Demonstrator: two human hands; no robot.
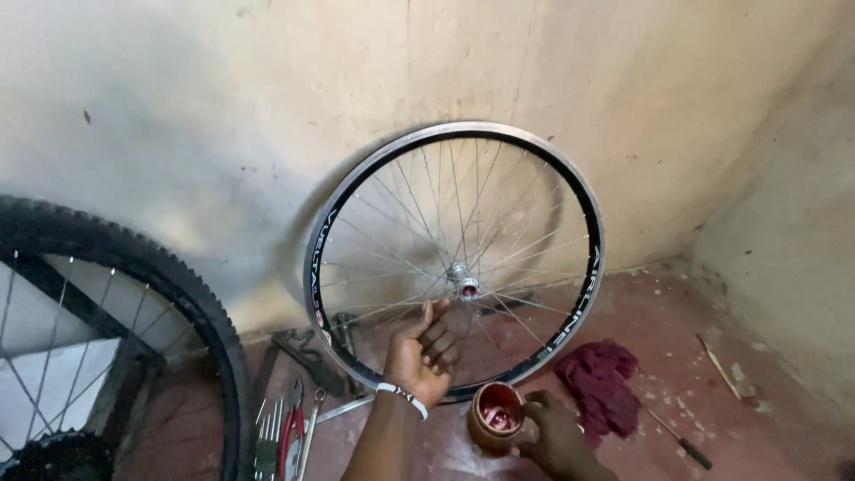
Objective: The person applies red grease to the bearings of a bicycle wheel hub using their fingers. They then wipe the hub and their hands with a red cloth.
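Two hands: left hand (421,349) spread before wheel (454,258), right hand (554,436) (seemingly) gripping pot (495,417).

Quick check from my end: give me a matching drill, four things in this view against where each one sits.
Things:
1. bare rim
2. red cloth
3. small tub
4. tyred wheel

Places:
A. at the left edge of the view
B. leaning on the wall, middle of the view
C. on the floor, right of the tub
D. at the right hand, under the left hand

Pairs: 1-B, 2-C, 3-D, 4-A
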